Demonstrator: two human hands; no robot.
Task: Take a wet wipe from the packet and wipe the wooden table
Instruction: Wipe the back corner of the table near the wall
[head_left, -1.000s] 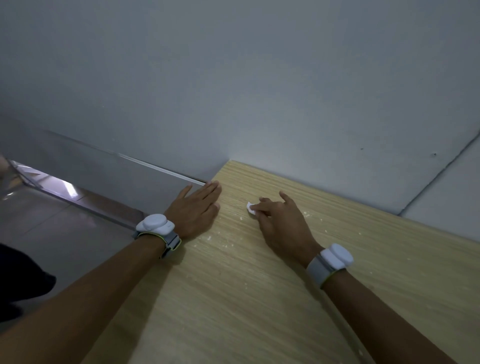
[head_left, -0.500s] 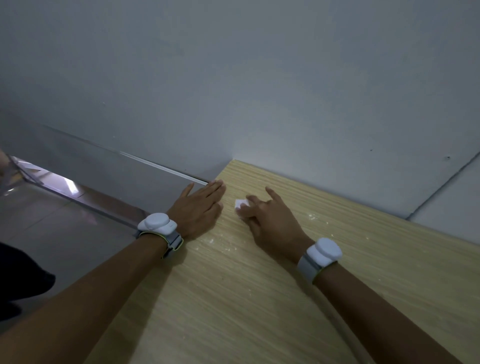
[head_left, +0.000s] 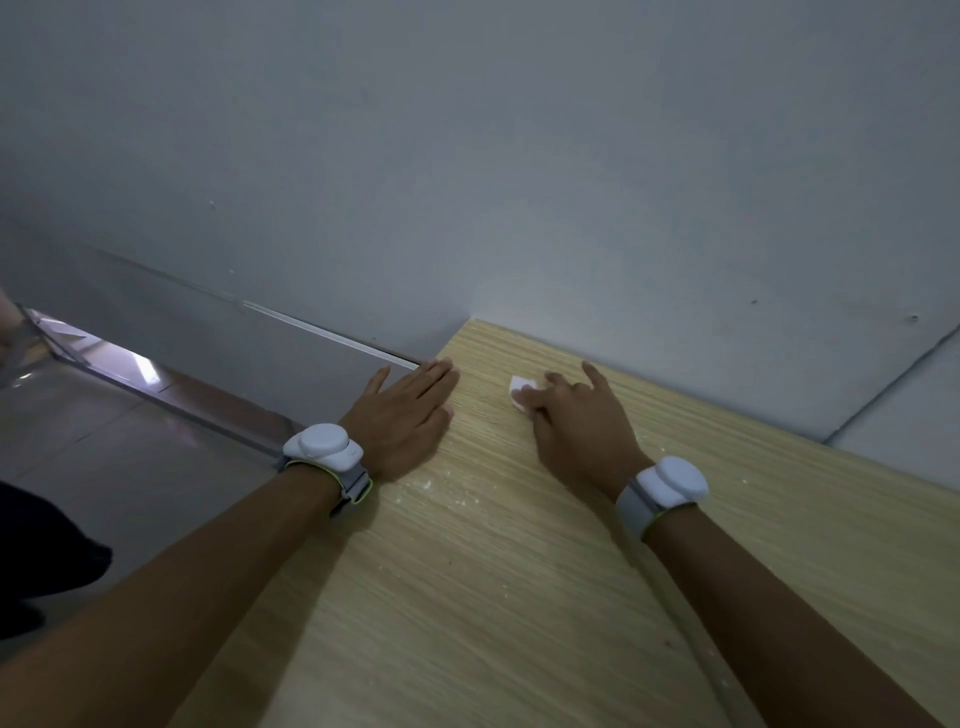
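The light wooden table (head_left: 493, 597) fills the lower right, its far edge against the wall. My left hand (head_left: 402, 415) lies flat on the table's left edge near the far corner, fingers straight. My right hand (head_left: 582, 421) is a short way to its right, fingers bent over a small white wet wipe (head_left: 519, 387) and pressing it onto the wood; one finger sticks out toward the wall. Only the wipe's left end shows past the fingertips. The wipe packet is not in view.
A plain grey wall (head_left: 519, 182) rises directly behind the table. To the left the table drops to a glossy tiled floor (head_left: 104, 467). White specks (head_left: 423, 486) are scattered on the wood near my left wrist.
My right hand slid the wipe left, close to my left hand, then back a little to the right. My left hand stayed flat in place.
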